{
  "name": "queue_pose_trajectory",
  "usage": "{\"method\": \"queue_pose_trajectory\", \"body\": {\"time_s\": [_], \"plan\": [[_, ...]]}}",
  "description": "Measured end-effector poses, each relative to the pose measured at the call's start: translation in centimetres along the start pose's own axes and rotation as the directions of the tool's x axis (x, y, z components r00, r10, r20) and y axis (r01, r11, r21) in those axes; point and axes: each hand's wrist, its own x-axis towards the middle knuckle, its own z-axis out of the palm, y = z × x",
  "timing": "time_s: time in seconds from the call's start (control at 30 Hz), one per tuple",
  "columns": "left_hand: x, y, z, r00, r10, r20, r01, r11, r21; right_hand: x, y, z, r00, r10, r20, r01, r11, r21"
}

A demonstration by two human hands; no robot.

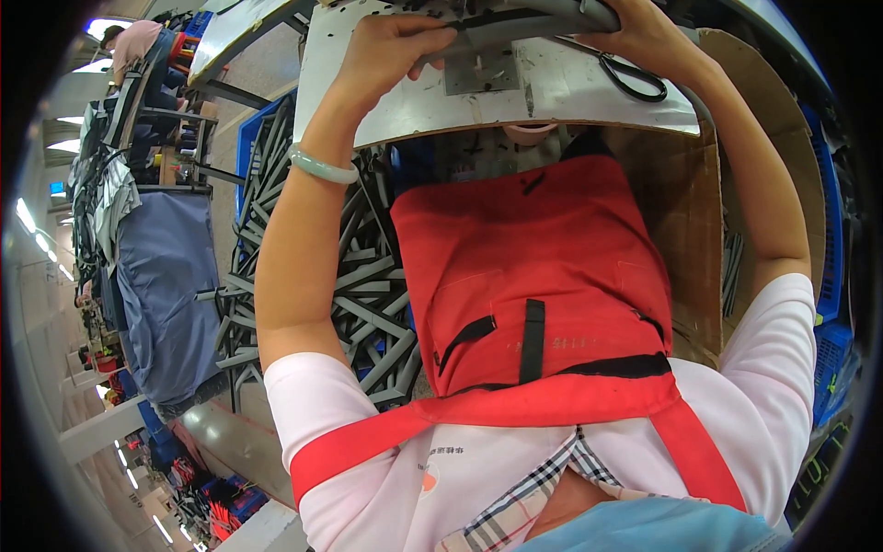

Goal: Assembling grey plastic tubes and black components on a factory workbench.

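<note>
Between my hands, over the far part of the white worktable, a grey tube-like strip with a dark line along it is stretched. My left hand pinches its left end, fingertips closed. At the other end my right hand wraps around the strip. The upper frame edge cuts off part of both the strip and the right hand. Below the strip a square metal plate is set on the tabletop. A black loop-shaped handle lies just under my right hand; I cannot make out its tool.
To the left, a heap of grey bent strips fills and spills around a blue crate. A cardboard box stands at the right, with blue crates beyond. Blue-grey cloth hangs farther left; a person works behind.
</note>
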Motion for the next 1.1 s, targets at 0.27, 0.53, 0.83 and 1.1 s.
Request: {"method": "queue_pose_trajectory", "body": {"time_s": [0.27, 0.53, 0.83, 1.1], "plan": [[2.4, -0.9, 0.1, 0.995, -0.098, 0.015, 0.099, 0.98, -0.174, 1.9, 1.8, 0.5, 0.999, -0.04, -0.035, 0.04, 0.999, -0.004], [2.2, -0.4, -0.1, 0.998, -0.056, 0.033, 0.062, 0.978, -0.199, 1.9, 1.6, 0.0, 1.0, -0.022, -0.013, 0.021, 0.997, -0.072], [1.7, -0.8, -0.4, 0.997, -0.066, 0.032, 0.071, 0.974, -0.214, 0.4, -0.1, -1.2, 0.996, 0.077, 0.051, -0.079, 0.997, 0.022], [-0.6, -4.9, -5.6, 0.992, -0.041, -0.118, 0.025, 0.992, -0.128, 0.5, 7.1, -2.4, 0.956, 0.114, -0.27, -0.082, 0.988, 0.129]]}}
